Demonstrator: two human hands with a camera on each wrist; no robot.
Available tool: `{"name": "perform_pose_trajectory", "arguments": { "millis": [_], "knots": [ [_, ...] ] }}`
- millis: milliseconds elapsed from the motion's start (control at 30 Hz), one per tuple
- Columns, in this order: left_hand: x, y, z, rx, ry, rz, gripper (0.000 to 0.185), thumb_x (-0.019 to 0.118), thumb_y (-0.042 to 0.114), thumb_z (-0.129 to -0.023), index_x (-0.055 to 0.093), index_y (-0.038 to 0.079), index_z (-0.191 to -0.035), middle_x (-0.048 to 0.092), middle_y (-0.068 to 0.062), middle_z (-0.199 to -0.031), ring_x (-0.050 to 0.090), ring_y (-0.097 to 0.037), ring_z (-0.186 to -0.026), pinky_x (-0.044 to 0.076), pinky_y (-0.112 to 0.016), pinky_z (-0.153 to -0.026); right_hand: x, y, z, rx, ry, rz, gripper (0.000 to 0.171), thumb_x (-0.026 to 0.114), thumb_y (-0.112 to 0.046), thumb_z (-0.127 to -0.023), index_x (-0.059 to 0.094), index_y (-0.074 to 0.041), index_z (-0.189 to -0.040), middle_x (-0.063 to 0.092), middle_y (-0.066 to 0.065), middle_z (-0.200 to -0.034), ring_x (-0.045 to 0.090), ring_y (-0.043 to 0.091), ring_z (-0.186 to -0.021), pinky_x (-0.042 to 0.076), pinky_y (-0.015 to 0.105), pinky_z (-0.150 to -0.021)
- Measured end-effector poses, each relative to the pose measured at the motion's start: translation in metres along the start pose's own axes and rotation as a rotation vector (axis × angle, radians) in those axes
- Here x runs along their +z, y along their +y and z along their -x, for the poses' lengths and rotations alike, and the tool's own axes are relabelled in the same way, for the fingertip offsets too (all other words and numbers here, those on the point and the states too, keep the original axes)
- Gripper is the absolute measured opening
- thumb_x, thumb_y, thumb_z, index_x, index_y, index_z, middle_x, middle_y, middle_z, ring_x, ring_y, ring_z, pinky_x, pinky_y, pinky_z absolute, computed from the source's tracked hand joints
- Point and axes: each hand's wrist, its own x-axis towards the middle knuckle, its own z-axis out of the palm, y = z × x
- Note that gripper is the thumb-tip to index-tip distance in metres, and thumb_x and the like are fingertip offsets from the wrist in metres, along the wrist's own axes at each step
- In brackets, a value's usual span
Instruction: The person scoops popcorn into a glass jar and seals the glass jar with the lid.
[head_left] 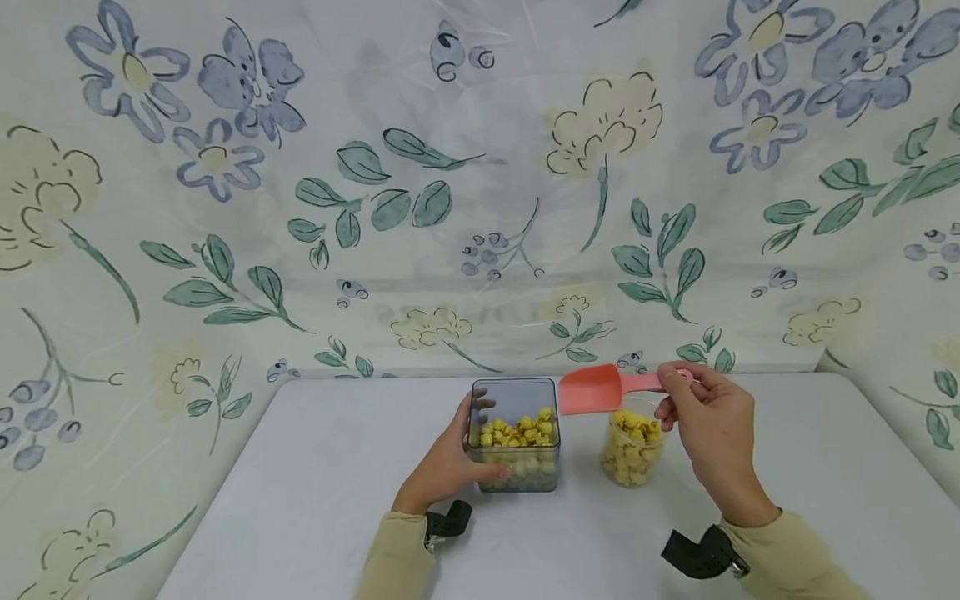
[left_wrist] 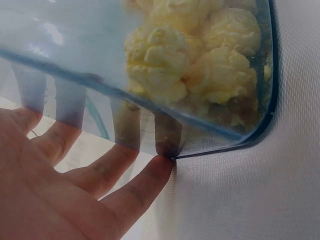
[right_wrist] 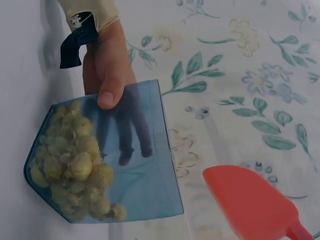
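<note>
We see a left hand [head_left: 450,467] wrapped around a square clear container [head_left: 514,433] at the near middle of a white table [head_left: 300,500], thumb on the front wall, fingers behind, probably steadying it. Yellow puffed pieces [head_left: 519,430] fill its lower part. At its three o'clock, just beside it, stands a small clear jar [head_left: 632,450] with the same pieces. The right hand [head_left: 712,425] pinches the handle of a pink scoop [head_left: 592,389], its empty bowl hovering between both rims. Open tabletop lies at nine and three o'clock; a flowered cloth [head_left: 480,167] rises at twelve.
</note>
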Motion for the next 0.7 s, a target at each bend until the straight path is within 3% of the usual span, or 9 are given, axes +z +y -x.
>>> {"name": "perform_pose_trajectory", "arguments": {
  "millis": [167,700],
  "knots": [
    [0.000,0.002,0.000,-0.007,0.004,-0.008,0.113,0.092,0.034,-0.072,0.018,0.036,-0.158,0.037,0.002,-0.155,0.040,-0.030,-0.140,0.043,-0.054,-0.102,0.011,0.001,0.001,-0.012,-0.044,0.000,0.031,0.063,-0.023,-0.101,0.066,0.004,-0.116,0.070,0.001,-0.080,0.060,0.012,-0.058,0.054,0.019,-0.058],
    [0.000,0.001,0.000,-0.005,0.002,0.000,0.115,0.091,0.032,-0.074,0.015,0.030,-0.160,0.037,-0.001,-0.157,0.037,-0.032,-0.142,0.039,-0.058,-0.106,0.042,0.005,0.004,-0.036,-0.118,-0.054,0.027,0.067,-0.021,-0.099,0.067,0.004,-0.109,0.066,0.005,-0.070,0.059,0.013,-0.053,0.053,0.021,-0.055]
  ]
}}
